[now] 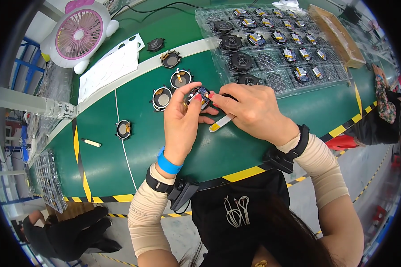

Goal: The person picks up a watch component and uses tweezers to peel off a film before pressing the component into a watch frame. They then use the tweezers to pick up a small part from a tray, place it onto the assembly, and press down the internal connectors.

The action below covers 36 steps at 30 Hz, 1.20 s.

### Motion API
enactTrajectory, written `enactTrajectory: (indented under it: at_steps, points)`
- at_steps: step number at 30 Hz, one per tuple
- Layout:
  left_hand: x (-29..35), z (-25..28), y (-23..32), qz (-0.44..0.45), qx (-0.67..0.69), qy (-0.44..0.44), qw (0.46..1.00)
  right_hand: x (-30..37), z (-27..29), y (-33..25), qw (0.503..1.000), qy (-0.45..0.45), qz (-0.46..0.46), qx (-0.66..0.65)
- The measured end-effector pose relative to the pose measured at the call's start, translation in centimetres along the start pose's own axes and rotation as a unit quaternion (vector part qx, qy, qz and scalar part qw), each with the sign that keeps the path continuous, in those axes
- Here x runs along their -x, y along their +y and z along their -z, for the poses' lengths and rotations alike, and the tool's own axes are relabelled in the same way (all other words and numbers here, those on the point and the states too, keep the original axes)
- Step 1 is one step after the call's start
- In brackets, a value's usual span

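Observation:
Over the green bench, my left hand [182, 120] is closed round a round watch module [199, 97] with small electronic parts on its face. The thumb presses on its face. My right hand [254, 104] reaches in from the right, its thumb and forefinger pinched at the module's edge. A white stick with a yellow end [221, 123] juts out below the right fingers and seems to be held in that hand. Just beyond the left hand lie round black watch cases, one [181, 78] with an orange flex strip and another [161, 98] beside it.
Clear plastic trays [278, 80] with several watch modules fill the far right. Another watch case [123, 129] and a small white-yellow piece [91, 142] lie left. A pink-white fan [78, 35] stands far left, near a white sheet [109, 69]. Other people are at both sides.

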<state>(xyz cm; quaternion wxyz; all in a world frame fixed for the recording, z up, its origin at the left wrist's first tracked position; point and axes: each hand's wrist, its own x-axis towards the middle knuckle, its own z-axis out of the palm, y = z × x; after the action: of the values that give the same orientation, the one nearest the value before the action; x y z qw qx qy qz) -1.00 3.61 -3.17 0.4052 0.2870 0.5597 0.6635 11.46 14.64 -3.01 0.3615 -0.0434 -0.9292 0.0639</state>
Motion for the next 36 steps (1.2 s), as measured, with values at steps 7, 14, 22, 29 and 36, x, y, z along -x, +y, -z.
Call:
enactTrajectory:
  at_steps: [7, 14, 22, 29, 36]
  points:
    - [0.0, -0.2, -0.1, 0.002, 0.005, 0.000, 1.000, 0.2, -0.2, 0.0, 1.000, -0.016, -0.003, 0.011]
    - [-0.3, -0.2, -0.6, 0.014, -0.007, 0.010, 1.000, 0.5, -0.5, -0.2, 0.999, -0.023, 0.008, 0.021]
    - [-0.3, 0.1, -0.7, 0.020, 0.026, 0.007, 0.999, 0.6, -0.7, -0.3, 0.999, 0.012, 0.042, 0.012]
    - [-0.2, -0.1, -0.4, 0.042, 0.073, 0.007, 0.996, 0.2, 0.2, -0.6, 1.000, 0.017, -0.015, 0.021]
    - [-0.3, -0.3, -0.5, 0.036, 0.056, 0.008, 0.998, 0.6, -0.5, -0.2, 1.000, 0.016, 0.012, 0.023]
